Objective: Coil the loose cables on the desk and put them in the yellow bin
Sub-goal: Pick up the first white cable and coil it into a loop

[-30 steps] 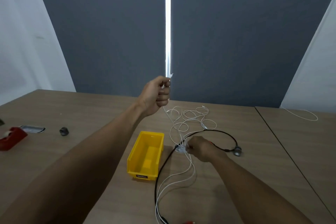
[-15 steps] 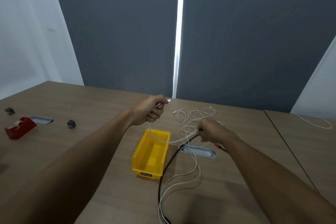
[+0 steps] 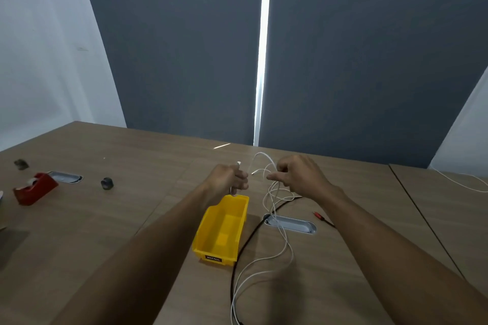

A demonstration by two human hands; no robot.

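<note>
Open top on yellow bin (image 3: 221, 229), nothing inside, easy way in from above. White cable (image 3: 281, 229) loops and black cable (image 3: 244, 245) lying just right of bin, in the way there. Metal slot (image 3: 290, 225) in desk (image 3: 132, 219) near cables. Bare wood left of bin up to red tape holder (image 3: 34, 188) & small black thing (image 3: 107, 183).

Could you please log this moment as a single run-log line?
left hand: grips thin white cable | right hand: pinches same cable | yellow plastic bin: no cable inside

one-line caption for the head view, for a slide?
Both hands, left and right, gather white cable above yellow bin.
</note>
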